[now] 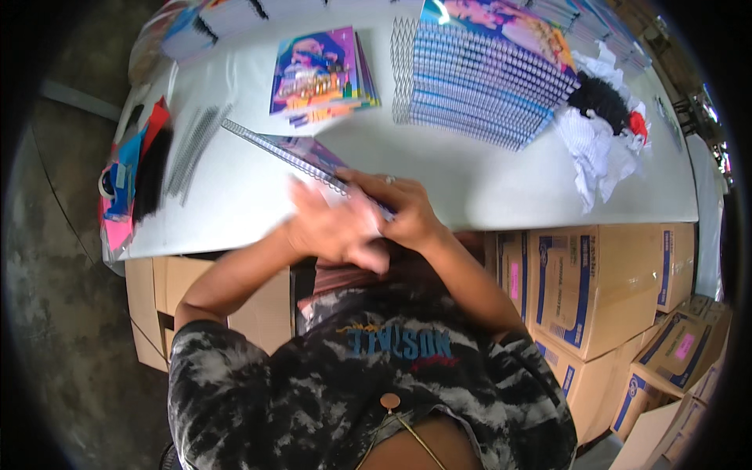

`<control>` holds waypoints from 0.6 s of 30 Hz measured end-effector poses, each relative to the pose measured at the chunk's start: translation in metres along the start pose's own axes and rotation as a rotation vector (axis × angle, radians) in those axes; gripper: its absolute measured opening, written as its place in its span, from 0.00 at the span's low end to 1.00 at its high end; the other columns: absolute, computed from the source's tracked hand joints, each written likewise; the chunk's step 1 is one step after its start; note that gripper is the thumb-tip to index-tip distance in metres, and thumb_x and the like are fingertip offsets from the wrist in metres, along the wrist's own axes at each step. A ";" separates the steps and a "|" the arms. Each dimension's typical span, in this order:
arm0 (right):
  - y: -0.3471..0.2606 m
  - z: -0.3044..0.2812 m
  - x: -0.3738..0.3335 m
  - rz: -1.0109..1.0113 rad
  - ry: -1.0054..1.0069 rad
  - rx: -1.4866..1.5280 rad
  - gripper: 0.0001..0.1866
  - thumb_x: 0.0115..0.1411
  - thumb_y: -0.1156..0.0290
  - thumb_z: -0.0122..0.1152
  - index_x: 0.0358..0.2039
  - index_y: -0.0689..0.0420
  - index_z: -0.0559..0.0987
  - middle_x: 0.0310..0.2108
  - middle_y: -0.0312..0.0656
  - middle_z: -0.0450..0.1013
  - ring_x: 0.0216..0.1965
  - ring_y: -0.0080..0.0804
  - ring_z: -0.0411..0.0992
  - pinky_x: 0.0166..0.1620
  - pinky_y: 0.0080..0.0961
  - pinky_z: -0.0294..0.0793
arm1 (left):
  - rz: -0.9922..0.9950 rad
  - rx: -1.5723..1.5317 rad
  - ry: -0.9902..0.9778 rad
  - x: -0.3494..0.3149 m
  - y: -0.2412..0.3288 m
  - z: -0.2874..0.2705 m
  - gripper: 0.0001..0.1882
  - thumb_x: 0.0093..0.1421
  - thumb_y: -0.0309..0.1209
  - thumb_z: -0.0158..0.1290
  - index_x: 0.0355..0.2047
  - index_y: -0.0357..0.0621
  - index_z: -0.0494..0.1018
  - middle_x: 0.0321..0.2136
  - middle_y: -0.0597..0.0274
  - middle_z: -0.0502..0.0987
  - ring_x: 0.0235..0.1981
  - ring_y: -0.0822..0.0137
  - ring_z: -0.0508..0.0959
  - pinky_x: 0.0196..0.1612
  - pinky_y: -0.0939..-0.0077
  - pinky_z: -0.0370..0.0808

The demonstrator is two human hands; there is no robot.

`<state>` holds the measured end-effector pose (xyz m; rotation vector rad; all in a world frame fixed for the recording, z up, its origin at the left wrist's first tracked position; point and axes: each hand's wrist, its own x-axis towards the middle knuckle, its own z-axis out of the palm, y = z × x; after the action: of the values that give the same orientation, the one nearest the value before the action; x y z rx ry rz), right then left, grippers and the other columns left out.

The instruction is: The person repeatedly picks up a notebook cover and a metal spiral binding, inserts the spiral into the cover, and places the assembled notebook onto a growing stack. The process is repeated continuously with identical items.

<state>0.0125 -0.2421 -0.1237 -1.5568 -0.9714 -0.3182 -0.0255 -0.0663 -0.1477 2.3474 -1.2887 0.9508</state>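
Note:
A spiral-bound notebook [286, 153] with a colourful cover is tilted above the near part of the table, its coil edge facing me. My right hand [403, 207] grips its near right end, fingers on top; a ring shows on one finger. My left hand [333, 227], blurred by motion, is beside the coil edge with its fingers apart; whether it touches the notebook I cannot tell. Beyond the notebook lies a small pile of printed covers [317, 74]. To its right stands a large stack of spiral-bound notebooks [486, 86].
Loose grey coils [196, 149] and black coils [154, 176] lie at the left, beside a blue tape dispenser [119, 192]. Crumpled white cloth [591, 149] and a black bundle [599, 98] sit at the right. Cardboard boxes [619, 290] stand below the white table [470, 184].

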 end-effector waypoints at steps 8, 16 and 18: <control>-0.003 -0.002 0.006 0.007 0.064 0.032 0.26 0.48 0.74 0.60 0.50 0.56 0.70 0.43 0.46 0.73 0.39 0.42 0.74 0.39 0.30 0.75 | 0.027 0.090 -0.033 0.008 0.036 0.004 0.58 0.48 0.69 0.40 0.60 0.28 0.38 0.59 0.27 0.37 0.61 0.30 0.38 0.59 0.41 0.34; -0.062 0.008 0.056 -0.324 -0.116 0.111 0.42 0.51 0.51 0.55 0.62 0.56 0.50 0.62 0.52 0.45 0.64 0.57 0.39 0.61 0.56 0.35 | -0.655 -0.396 0.086 0.069 0.058 -0.107 0.33 0.61 0.35 0.40 0.58 0.24 0.42 0.54 0.26 0.48 0.57 0.40 0.53 0.57 0.57 0.53; -0.079 -0.011 0.075 -0.215 -0.286 -0.087 0.36 0.52 0.51 0.56 0.58 0.54 0.60 0.55 0.49 0.58 0.58 0.53 0.54 0.58 0.51 0.51 | -1.061 -0.452 0.234 0.083 0.067 -0.142 0.24 0.62 0.31 0.40 0.54 0.24 0.56 0.47 0.37 0.67 0.48 0.55 0.71 0.51 0.69 0.67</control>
<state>0.0040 -0.2273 -0.0154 -1.6072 -1.3696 -0.2954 -0.1076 -0.0792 0.0095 2.0091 -0.0437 0.4689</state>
